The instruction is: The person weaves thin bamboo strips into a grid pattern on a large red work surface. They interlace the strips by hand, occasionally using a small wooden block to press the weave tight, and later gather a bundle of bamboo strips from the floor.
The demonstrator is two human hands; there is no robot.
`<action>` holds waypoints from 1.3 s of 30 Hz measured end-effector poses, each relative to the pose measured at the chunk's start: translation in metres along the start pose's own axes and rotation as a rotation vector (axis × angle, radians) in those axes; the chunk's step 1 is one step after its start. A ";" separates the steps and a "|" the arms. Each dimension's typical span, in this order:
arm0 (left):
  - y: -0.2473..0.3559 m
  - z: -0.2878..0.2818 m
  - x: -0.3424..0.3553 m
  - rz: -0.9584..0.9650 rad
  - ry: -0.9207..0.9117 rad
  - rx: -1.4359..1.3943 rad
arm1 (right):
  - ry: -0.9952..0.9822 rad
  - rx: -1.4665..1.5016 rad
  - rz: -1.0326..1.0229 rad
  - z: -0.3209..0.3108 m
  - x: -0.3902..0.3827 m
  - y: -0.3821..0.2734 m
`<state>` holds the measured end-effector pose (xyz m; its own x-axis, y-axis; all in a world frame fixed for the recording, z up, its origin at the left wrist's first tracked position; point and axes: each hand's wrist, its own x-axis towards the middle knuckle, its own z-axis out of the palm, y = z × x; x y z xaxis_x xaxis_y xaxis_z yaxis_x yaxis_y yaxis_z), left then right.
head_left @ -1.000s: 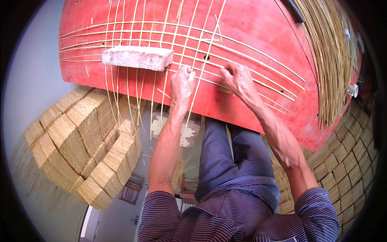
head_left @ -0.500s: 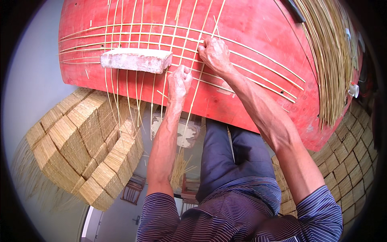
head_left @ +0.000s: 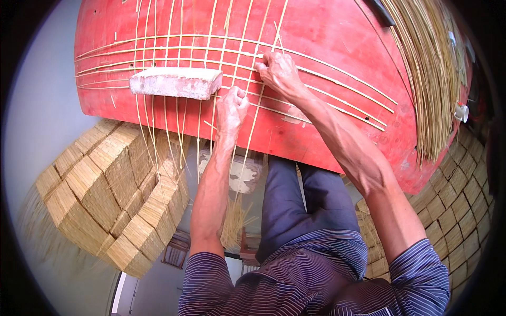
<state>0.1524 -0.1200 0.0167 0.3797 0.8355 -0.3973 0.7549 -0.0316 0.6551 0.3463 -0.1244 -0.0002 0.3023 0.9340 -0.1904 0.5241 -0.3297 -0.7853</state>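
Note:
An open lattice of thin, pale plant strips (head_left: pixel 197 49) lies across a red board (head_left: pixel 337 47). My left hand (head_left: pixel 232 111) is closed in a fist at the lattice's near side, just right of a whitish brick (head_left: pixel 176 83). One lengthwise strip runs into that fist and comes out below it. Farther off and to the right, my right hand (head_left: pixel 279 72) pinches at a crossing near the lattice's right end; its fingertips partly hide the strip there. The brick rests on the crossed strips, and several strip ends hang over the board's near edge.
A thick bundle of long straw-coloured strips (head_left: pixel 424 79) lies along the board's right side, with a white cup (head_left: pixel 461 113) beside it. Stacked woven blocks (head_left: pixel 105 184) stand below left; more woven pieces (head_left: pixel 448 221) are at lower right. A dark bar (head_left: pixel 380 11) lies at the top right.
The view has shifted slightly, so the board and brick sit a little lower in it. Both hands keep nearly the same places on the lattice.

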 end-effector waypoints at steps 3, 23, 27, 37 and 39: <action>0.007 -0.012 -0.012 -0.001 0.019 -0.032 | -0.017 0.063 -0.077 -0.021 -0.028 -0.011; 0.003 0.007 -0.009 -0.055 -0.249 -0.044 | -0.125 -0.249 -0.104 -0.039 -0.140 0.023; 0.000 0.007 -0.007 -0.032 -0.259 -0.023 | -0.234 -0.232 -0.083 -0.032 -0.133 0.027; -0.003 0.010 -0.006 -0.046 -0.260 -0.059 | -0.706 -0.096 0.276 -0.009 -0.086 -0.005; -0.002 0.008 -0.004 -0.020 -0.253 -0.050 | -0.649 -0.140 0.256 0.003 -0.086 -0.009</action>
<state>0.1538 -0.1278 0.0117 0.4916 0.6713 -0.5547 0.7388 0.0157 0.6737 0.3131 -0.2013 0.0212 -0.0822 0.7039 -0.7055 0.6106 -0.5239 -0.5938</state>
